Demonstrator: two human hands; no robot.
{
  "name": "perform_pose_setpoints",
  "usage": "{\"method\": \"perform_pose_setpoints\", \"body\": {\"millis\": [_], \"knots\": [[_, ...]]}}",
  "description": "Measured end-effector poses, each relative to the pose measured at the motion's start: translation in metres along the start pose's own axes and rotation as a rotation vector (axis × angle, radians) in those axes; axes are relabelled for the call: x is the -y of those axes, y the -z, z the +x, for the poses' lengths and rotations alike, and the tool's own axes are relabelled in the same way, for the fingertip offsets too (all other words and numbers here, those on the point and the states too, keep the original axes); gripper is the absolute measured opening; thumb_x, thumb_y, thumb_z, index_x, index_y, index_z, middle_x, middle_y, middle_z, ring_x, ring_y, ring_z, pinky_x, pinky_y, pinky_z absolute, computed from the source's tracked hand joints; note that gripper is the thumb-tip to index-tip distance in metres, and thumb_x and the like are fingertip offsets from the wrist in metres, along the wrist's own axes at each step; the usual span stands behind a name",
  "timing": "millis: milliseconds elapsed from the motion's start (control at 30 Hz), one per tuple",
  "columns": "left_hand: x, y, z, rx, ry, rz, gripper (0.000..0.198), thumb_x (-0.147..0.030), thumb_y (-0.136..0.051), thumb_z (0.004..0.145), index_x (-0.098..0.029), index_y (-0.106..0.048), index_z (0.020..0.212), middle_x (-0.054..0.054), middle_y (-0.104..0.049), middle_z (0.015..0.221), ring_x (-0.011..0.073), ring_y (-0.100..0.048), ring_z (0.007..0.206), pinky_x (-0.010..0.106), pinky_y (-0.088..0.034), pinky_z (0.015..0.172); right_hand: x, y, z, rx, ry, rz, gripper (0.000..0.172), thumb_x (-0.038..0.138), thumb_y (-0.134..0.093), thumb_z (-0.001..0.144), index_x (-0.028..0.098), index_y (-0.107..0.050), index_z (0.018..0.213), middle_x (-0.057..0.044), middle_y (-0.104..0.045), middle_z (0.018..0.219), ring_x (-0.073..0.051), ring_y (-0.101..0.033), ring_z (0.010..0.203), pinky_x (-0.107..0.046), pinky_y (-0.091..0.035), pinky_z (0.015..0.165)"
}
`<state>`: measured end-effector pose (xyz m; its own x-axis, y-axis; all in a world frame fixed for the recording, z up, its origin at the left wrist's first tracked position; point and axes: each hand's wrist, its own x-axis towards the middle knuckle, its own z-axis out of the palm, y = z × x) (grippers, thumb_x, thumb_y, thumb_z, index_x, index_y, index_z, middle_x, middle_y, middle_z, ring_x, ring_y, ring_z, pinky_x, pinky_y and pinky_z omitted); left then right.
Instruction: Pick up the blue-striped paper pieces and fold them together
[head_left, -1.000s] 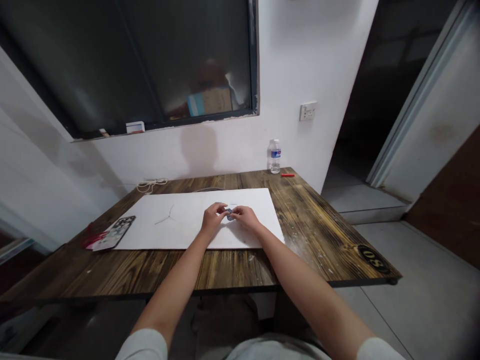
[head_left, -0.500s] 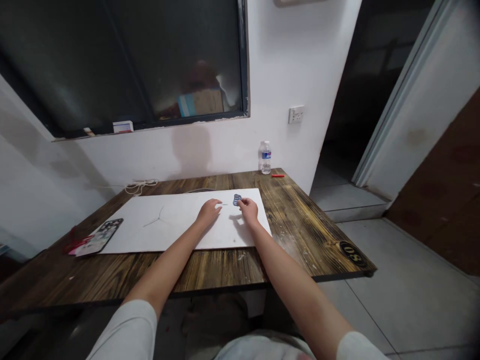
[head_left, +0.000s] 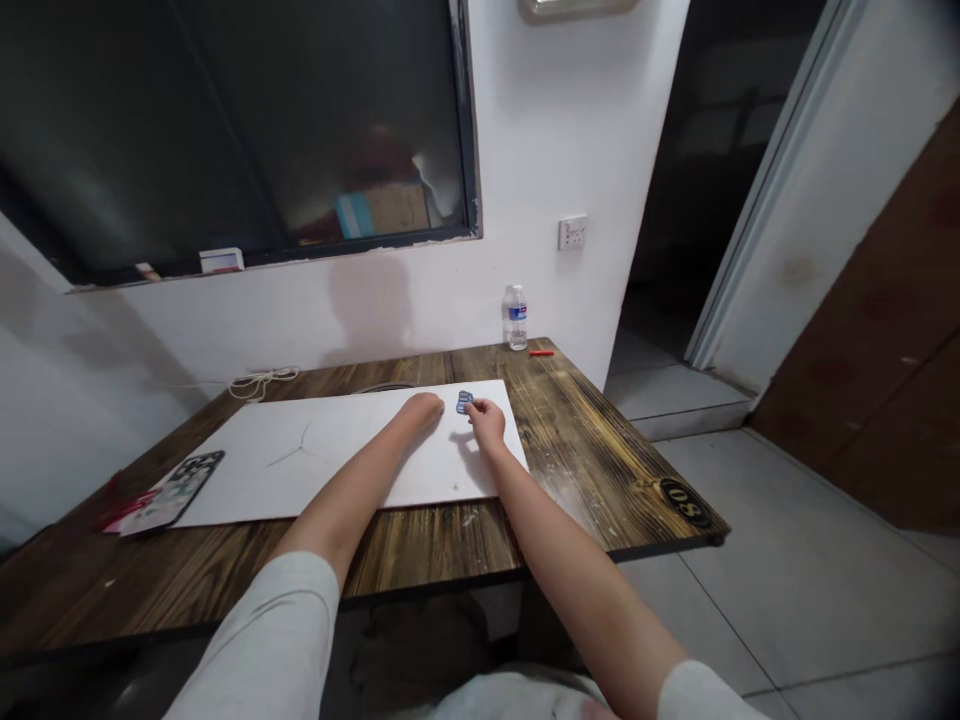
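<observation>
Over the right part of a white board (head_left: 435,470), my right hand (head_left: 487,422) pinches a small flat blue piece (head_left: 463,402) with pale bands, held up by its lower right edge. Just left of it is my left hand (head_left: 421,408), bent at the wrist and curled, with its back towards me. Its fingertips are hidden, so what they hold does not show. Thin dark branching lines (head_left: 301,447) mark the board's left half. A phone-like flat object (head_left: 184,490) with a black patterned edge lies at the board's left end, beside something pink-red (head_left: 124,512).
The board lies on a dark wooden table (head_left: 592,480). At the back right are a plastic bottle (head_left: 517,322) and a red pen-like stick (head_left: 541,352). A coiled white cable (head_left: 259,382) lies at the back left. Behind stand a wall and a window (head_left: 300,120).
My left hand has turned and curled inward, hiding its fingers and the thin dark sliver seen at its fingertips before. The right hand still holds the blue piece. The view has shifted slightly.
</observation>
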<state>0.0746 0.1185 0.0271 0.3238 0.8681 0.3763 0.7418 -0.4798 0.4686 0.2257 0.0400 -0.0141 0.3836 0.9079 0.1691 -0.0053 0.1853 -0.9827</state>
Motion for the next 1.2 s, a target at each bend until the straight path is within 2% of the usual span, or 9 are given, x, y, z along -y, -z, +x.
{"method": "perform_pose_setpoints", "body": {"millis": [133,267,433,500,600,733,933,1067,1200], "knots": [[-0.005,0.003,-0.004,0.083,-0.022,0.060,0.021,-0.013,-0.061,0.057,-0.022,-0.051,0.041,0.005,-0.057,0.052,0.0222,-0.058,0.067,0.031,-0.042,0.072,-0.001,0.000,0.002,0.000,-0.017,-0.016,0.028,0.038,-0.058,0.073,0.017,-0.068,0.088,-0.007,-0.074,0.092,-0.020,-0.067,0.081,-0.028,-0.051,0.070],[-0.008,0.009,-0.010,-0.004,-0.003,0.061,0.014,-0.012,-0.061,0.062,-0.021,-0.070,0.065,0.005,-0.065,0.064,0.0229,-0.061,0.072,0.031,-0.043,0.072,-0.001,0.002,0.004,0.001,-0.021,-0.030,0.027,0.038,-0.058,0.073,0.017,-0.068,0.088,-0.007,-0.074,0.092,-0.020,-0.067,0.082,-0.028,-0.051,0.070],[-0.014,0.014,-0.022,-0.137,0.059,-0.095,0.024,-0.017,-0.066,0.066,-0.019,-0.074,0.089,0.003,-0.069,0.069,0.0188,-0.062,0.066,0.029,-0.045,0.067,0.000,0.003,0.004,0.024,-0.021,-0.020,0.023,0.036,-0.059,0.073,0.018,-0.067,0.085,-0.007,-0.074,0.091,-0.020,-0.068,0.081,-0.028,-0.051,0.070],[-0.019,0.014,-0.029,-0.176,0.114,-0.226,0.026,-0.020,-0.070,0.065,-0.018,-0.074,0.091,0.002,-0.070,0.070,0.0176,-0.063,0.066,0.028,-0.047,0.065,-0.001,0.002,0.004,0.043,-0.013,-0.008,0.023,0.036,-0.060,0.072,0.018,-0.067,0.085,-0.007,-0.074,0.092,-0.019,-0.068,0.082,-0.027,-0.051,0.070],[-0.024,0.012,-0.042,-0.163,0.180,-0.424,0.030,-0.026,-0.074,0.063,-0.017,-0.073,0.091,0.003,-0.071,0.071,0.0172,-0.065,0.066,0.027,-0.049,0.062,-0.001,0.000,0.003,0.066,-0.004,-0.011,0.021,0.035,-0.061,0.072,0.018,-0.066,0.083,-0.006,-0.074,0.090,-0.019,-0.067,0.081,-0.027,-0.051,0.070],[-0.023,0.005,-0.057,-0.143,0.238,-0.623,0.037,-0.031,-0.080,0.058,-0.016,-0.071,0.091,0.004,-0.071,0.074,0.0182,-0.067,0.070,0.030,-0.052,0.067,-0.001,-0.003,0.001,0.165,0.024,-0.036,0.017,0.033,-0.063,0.071,0.019,-0.067,0.079,-0.003,-0.073,0.082,-0.016,-0.064,0.069,-0.027,-0.051,0.066],[-0.016,0.001,-0.071,-0.233,0.325,-0.641,0.037,-0.030,-0.082,0.057,-0.016,-0.069,0.088,0.002,-0.069,0.068,0.0191,-0.067,0.069,0.031,-0.052,0.068,-0.001,-0.008,-0.006,0.338,0.032,0.005,0.015,0.031,-0.067,0.071,0.017,-0.069,0.077,-0.003,-0.072,0.075,-0.013,-0.061,0.058,-0.024,-0.049,0.058],[-0.015,0.000,-0.073,-0.236,0.321,-0.621,0.039,-0.034,-0.083,0.055,-0.017,-0.068,0.087,0.000,-0.067,0.064,0.0177,-0.065,0.064,0.029,-0.050,0.064,-0.001,-0.008,-0.008,0.358,0.045,-0.025,0.016,0.031,-0.068,0.071,0.017,-0.069,0.076,-0.002,-0.071,0.072,-0.013,-0.061,0.059,-0.023,-0.048,0.058],[-0.009,0.004,-0.069,-0.257,0.298,-0.608,0.041,-0.044,-0.079,0.060,-0.017,-0.069,0.088,0.001,-0.065,0.061,0.0170,-0.064,0.062,0.028,-0.047,0.062,-0.001,-0.007,-0.007,0.317,0.027,-0.046,0.013,0.029,-0.066,0.072,0.017,-0.069,0.076,-0.002,-0.071,0.072,-0.013,-0.060,0.059,-0.024,-0.048,0.060]]}}
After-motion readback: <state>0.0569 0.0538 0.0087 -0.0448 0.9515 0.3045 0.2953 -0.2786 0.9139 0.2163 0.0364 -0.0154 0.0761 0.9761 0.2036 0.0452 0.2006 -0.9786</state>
